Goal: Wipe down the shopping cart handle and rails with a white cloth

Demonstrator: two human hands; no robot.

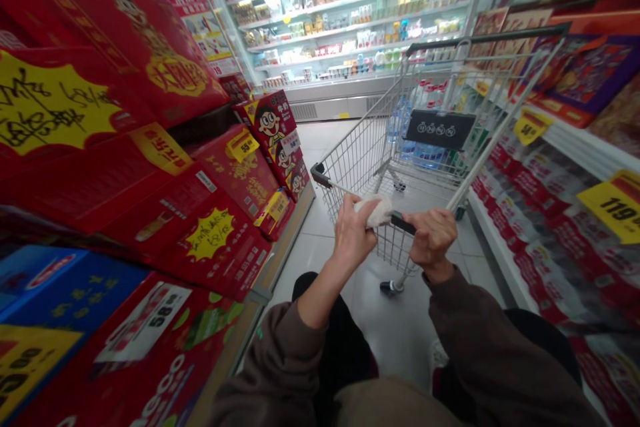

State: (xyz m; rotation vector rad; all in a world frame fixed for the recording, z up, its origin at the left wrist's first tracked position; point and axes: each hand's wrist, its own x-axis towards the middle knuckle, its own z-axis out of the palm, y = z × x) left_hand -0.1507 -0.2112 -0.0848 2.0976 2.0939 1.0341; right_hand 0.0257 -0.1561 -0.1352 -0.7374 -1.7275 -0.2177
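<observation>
Left grip on white cloth, cart lengthwise ahead, handle farthest

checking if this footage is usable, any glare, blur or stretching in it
Head view: the lit refrigerated case glares, washing out small packs; head view: wide-angle distortion stretches the large red package at upper left; head view: the red packs at lower right look smeared, while the left hand, right hand and cart read fairly clearly.
</observation>
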